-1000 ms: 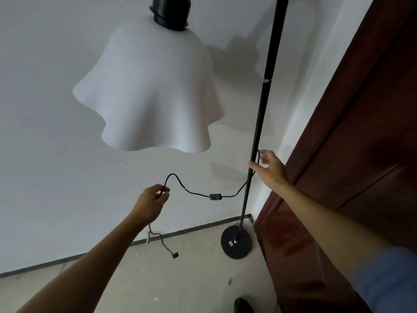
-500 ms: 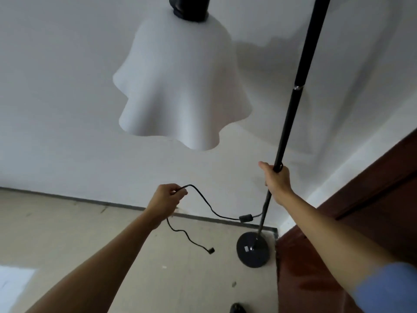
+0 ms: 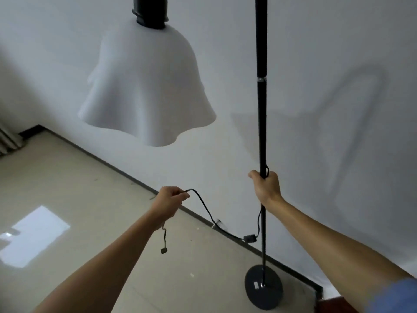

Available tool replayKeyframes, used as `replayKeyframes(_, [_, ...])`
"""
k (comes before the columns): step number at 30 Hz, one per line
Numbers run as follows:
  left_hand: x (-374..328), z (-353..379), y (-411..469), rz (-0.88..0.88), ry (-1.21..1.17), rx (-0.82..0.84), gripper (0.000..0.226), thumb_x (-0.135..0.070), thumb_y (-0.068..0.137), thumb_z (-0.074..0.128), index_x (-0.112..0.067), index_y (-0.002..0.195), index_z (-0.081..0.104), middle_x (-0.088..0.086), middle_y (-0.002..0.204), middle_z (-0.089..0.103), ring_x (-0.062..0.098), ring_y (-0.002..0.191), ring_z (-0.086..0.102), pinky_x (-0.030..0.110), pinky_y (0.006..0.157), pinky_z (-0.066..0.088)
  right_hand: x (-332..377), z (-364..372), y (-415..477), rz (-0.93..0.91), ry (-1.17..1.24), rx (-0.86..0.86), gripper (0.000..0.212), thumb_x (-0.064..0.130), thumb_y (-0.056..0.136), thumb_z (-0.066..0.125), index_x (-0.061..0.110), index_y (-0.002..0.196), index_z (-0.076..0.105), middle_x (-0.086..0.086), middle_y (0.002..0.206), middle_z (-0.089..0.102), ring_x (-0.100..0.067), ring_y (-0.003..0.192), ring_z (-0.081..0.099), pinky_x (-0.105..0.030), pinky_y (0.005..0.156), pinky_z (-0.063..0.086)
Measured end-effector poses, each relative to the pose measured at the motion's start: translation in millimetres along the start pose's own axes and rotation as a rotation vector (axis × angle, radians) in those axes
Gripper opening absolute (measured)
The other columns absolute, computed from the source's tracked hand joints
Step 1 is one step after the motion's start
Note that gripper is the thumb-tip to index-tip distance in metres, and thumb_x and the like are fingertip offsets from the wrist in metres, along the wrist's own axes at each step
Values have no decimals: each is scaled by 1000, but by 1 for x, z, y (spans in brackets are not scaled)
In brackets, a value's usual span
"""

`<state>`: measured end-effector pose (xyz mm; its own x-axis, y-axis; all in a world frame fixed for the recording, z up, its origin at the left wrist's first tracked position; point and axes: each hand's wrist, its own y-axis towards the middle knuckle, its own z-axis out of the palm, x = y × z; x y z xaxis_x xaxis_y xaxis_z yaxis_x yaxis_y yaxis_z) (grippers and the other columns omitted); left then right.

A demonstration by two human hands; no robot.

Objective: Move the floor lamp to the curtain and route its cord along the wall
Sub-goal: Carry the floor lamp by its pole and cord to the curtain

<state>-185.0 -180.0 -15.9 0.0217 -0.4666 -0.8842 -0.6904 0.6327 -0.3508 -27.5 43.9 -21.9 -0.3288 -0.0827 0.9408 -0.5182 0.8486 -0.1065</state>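
The right hand (image 3: 266, 186) is wrapped in a closed fist around the thin black metal pole of the floor lamp (image 3: 261, 123), gripping it about midway between the silver joint ring and the base. The pole stands upright just in front of the plain white wall (image 3: 316, 53), and its round, flat black base (image 3: 263, 288) sits on the beige tiled floor (image 3: 67, 188) close to the dark skirting strip (image 3: 126, 175) at the foot of the wall. A small pale label is stuck on the base beside the pole; its writing is too small to read.

The left hand (image 3: 169, 203) is closed on the thin black power cord (image 3: 206, 211), fingers curled and pinching it at the knuckles. From that hand the cord sags down and right to a small black inline switch box (image 3: 250, 238) hanging near the pole, then loops up to the pole under the right hand. The loose end drops below the left wrist and ends in a small black plug (image 3: 163, 250) dangling above the floor.

The white wavy-edged fabric lampshade (image 3: 146, 86) hangs from a black socket at top centre, left of the pole. At the far left edge a strip of grey pleated curtain (image 3: 8, 141) shows, well apart from the lamp. A blue sleeve (image 3: 392, 297) covers the right upper arm
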Motion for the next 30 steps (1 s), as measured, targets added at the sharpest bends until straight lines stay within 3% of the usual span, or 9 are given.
replayKeyframes(10, [44, -219, 11, -37, -32, -226, 27, -15, 89, 55, 11, 95, 62, 3, 57, 40, 15, 47, 31, 25, 44, 25, 106, 214, 12, -94, 25, 224, 36, 28, 72, 56, 22, 54, 26, 0, 47, 26, -18, 43, 23, -31, 45, 21])
replayKeyframes(16, [65, -314, 29, -117, 28, -398, 19, -16, 89, 56, 1, 88, 66, 4, 56, 44, 18, 47, 37, 25, 47, 30, 168, 342, 34, -144, 96, 351, 32, 28, 70, 57, 23, 56, 29, -5, 53, 27, -22, 51, 24, -39, 52, 24])
replayKeyframes(23, [86, -438, 92, -207, 115, -605, 17, -21, 87, 58, -7, 83, 68, 3, 58, 49, 17, 50, 42, 25, 49, 34, 230, 510, 86, -187, 159, 555, 32, 31, 69, 57, 24, 56, 28, -4, 52, 26, -20, 47, 22, -36, 50, 23])
replayKeyframes(27, [95, -507, 117, -257, 118, -711, 17, -22, 84, 60, -17, 68, 64, -1, 55, 49, 16, 49, 43, 26, 50, 36, 271, 600, 110, -209, 168, 659, 37, 33, 69, 57, 24, 54, 25, -4, 51, 24, -20, 47, 20, -34, 49, 22])
replayKeyframes(30, [100, -554, 123, -295, 107, -797, 16, -23, 83, 62, -14, 70, 66, -1, 53, 50, 16, 48, 43, 28, 51, 37, 300, 665, 119, -232, 163, 738, 39, 33, 70, 57, 26, 49, 25, -1, 47, 25, -19, 45, 21, -33, 49, 22])
